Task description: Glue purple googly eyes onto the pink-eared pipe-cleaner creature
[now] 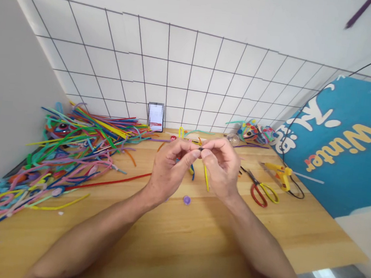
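Observation:
My left hand (172, 164) and my right hand (220, 167) meet above the middle of the wooden table. Thumb and forefinger of each are pinched on a small dark piece (201, 149), mostly hidden by the fingertips; its kind I cannot make out. Below and behind the hands lie a yellow pipe cleaner (206, 178) and a blue one (192, 173). A small purple coil (187, 200) rests on the table nearer to me.
A heap of colourful pipe cleaners (105, 139) covers the left side. A phone (155, 118) leans on the tiled wall. To the right are scissors (259, 193) and a yellow glue gun (278, 173) with its cord. Colourful spotted figures (249, 130) stand at the back right.

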Action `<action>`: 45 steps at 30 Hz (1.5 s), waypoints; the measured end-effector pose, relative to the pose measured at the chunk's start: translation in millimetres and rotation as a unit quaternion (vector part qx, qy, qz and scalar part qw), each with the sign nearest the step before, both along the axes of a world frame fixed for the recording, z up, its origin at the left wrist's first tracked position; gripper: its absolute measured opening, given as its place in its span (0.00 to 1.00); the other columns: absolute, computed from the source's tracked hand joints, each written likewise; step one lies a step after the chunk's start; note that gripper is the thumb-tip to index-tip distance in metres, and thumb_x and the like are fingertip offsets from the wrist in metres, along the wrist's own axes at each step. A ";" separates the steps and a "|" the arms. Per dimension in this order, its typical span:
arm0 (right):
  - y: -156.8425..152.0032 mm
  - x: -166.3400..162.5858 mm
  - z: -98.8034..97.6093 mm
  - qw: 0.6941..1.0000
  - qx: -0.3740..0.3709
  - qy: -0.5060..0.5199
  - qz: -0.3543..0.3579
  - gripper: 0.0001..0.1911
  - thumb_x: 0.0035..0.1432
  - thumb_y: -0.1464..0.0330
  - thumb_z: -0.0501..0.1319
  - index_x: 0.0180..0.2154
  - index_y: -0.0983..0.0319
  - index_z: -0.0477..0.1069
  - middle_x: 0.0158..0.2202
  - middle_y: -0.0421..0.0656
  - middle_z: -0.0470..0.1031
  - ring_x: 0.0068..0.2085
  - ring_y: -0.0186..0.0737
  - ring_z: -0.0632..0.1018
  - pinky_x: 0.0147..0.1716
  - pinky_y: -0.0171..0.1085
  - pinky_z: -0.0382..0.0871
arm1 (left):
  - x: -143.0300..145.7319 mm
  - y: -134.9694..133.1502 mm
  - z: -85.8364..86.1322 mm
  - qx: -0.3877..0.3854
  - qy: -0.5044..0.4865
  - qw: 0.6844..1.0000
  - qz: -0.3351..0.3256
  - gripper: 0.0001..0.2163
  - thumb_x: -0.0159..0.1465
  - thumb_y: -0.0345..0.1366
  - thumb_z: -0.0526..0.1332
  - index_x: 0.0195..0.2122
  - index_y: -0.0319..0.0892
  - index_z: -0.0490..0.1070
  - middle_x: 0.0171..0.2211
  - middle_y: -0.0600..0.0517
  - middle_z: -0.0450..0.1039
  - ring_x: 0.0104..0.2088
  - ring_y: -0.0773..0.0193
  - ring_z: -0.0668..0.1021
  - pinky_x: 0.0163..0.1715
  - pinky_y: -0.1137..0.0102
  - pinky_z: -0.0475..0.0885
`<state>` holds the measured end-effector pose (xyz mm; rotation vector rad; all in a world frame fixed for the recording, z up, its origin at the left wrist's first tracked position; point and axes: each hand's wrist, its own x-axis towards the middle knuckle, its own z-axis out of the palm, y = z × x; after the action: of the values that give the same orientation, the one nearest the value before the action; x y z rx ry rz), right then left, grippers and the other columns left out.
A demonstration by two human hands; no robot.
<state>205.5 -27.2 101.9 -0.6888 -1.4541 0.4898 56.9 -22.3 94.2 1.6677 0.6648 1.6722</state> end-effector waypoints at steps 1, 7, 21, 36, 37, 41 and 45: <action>-0.3 0.0 0.7 1.000 0.001 -0.001 0.000 0.02 0.66 0.68 0.66 0.38 0.56 0.76 0.36 0.38 0.80 0.38 0.38 0.80 0.40 0.39 0.76 | 0.0 0.0 0.2 -0.001 0.005 1.000 0.003 0.09 0.71 0.44 0.70 0.38 0.46 0.81 0.31 0.53 0.80 0.29 0.66 0.74 0.30 0.69 0.69; -0.4 -0.7 0.0 1.000 -0.012 -0.005 -0.003 0.02 0.66 0.66 0.66 0.38 0.56 0.75 0.34 0.38 0.79 0.37 0.39 0.79 0.40 0.40 0.76 | -0.5 -0.7 1.0 -0.006 0.017 1.000 0.010 0.12 0.72 0.48 0.70 0.38 0.45 0.81 0.32 0.52 0.80 0.29 0.65 0.74 0.30 0.69 0.70; 0.3 2.9 3.9 1.000 -0.017 -0.001 0.012 0.02 0.65 0.66 0.66 0.39 0.56 0.76 0.35 0.39 0.78 0.36 0.38 0.79 0.39 0.39 0.75 | -2.4 0.0 4.5 0.010 0.030 0.999 0.013 0.11 0.72 0.45 0.70 0.35 0.44 0.79 0.31 0.52 0.79 0.29 0.65 0.74 0.31 0.68 0.69; 3.4 6.8 5.4 0.999 0.013 0.026 -0.015 0.08 0.66 0.67 0.62 0.32 0.56 0.70 0.30 0.38 0.72 0.33 0.39 0.73 0.35 0.40 0.70 | -1.0 3.0 2.3 0.005 0.034 0.999 0.004 0.10 0.71 0.43 0.70 0.35 0.45 0.80 0.29 0.53 0.77 0.29 0.65 0.73 0.30 0.69 0.68; 3.9 7.7 4.3 1.000 0.018 0.023 -0.012 0.09 0.67 0.67 0.61 0.32 0.56 0.69 0.30 0.38 0.72 0.33 0.39 0.73 0.35 0.40 0.69 | -0.9 2.9 2.1 0.006 0.034 0.999 0.003 0.09 0.71 0.42 0.70 0.35 0.45 0.80 0.29 0.53 0.77 0.29 0.65 0.73 0.31 0.69 0.68; 5.8 10.1 -0.9 0.999 0.031 0.002 -0.022 0.12 0.71 0.65 0.58 0.31 0.56 0.67 0.29 0.38 0.70 0.32 0.40 0.71 0.35 0.42 0.67 | -0.7 2.8 1.8 0.001 0.035 0.999 0.005 0.09 0.71 0.41 0.69 0.35 0.45 0.80 0.29 0.53 0.77 0.29 0.65 0.73 0.31 0.69 0.68; 6.2 11.0 -1.2 0.999 0.041 -0.009 -0.029 0.14 0.73 0.63 0.58 0.32 0.56 0.67 0.30 0.38 0.70 0.33 0.41 0.72 0.36 0.43 0.67 | -1.0 2.6 2.5 -0.005 0.046 0.999 0.008 0.10 0.71 0.44 0.69 0.35 0.45 0.79 0.29 0.53 0.77 0.29 0.65 0.73 0.30 0.70 0.68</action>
<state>216.5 -21.0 100.7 -0.6692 -1.4590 0.3775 55.9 -19.7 96.7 1.7447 0.7298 1.6094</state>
